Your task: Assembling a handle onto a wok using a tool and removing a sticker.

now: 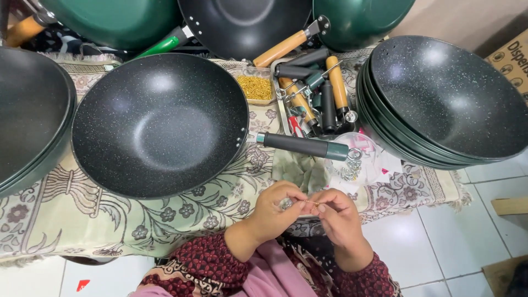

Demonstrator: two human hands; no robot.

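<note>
Fastener prep in hand: left hand (pixel 270 213) pinches a washer (pixel 287 204), right hand (pixel 340 215) pinches a thin screw (pixel 312 202), tips meeting at 6 o'clock of the wok (pixel 159 125); next move likely needs fine alignment.

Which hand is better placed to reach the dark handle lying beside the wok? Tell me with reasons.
Right, probably. The right hand sits almost directly below the dark handle, while the left hand is further toward the wok. Both hands' fingers are pinching a small screw between them, so either must let go first.
</note>
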